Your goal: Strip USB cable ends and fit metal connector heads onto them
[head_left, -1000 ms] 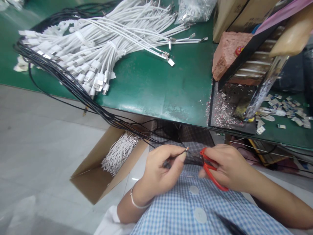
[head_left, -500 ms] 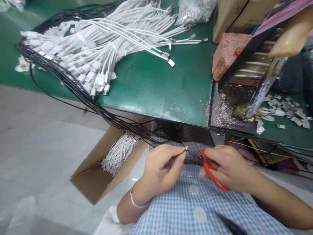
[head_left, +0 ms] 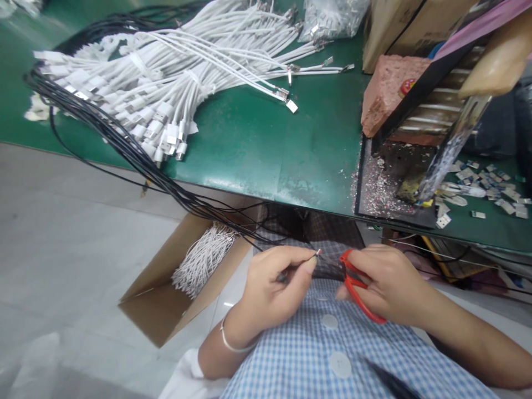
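Between thumb and forefinger, my left hand (head_left: 278,285) pinches the end of a black cable. Its short stripped tip (head_left: 318,252) pokes out, white with a trace of red. My right hand (head_left: 384,282) is wrapped round the red handles of a pair of scissors (head_left: 353,284). Their blades point left toward the cable tip and are hard to make out against the dark background. A bundle of black cables (head_left: 174,191) hangs over the table edge and runs down toward my left hand.
White USB cables (head_left: 166,94) lie piled on the green table (head_left: 266,144). Below, a cardboard box (head_left: 145,310) holds more white cables. At right are a pink brick (head_left: 388,91), a soldering iron (head_left: 455,144) over a dirty tray (head_left: 378,188), and scattered USB connectors (head_left: 507,191).
At the cable tip in my left hand, some red now shows beside the white. Both hands stay nearly in place; the scissor handles look slightly closer together.
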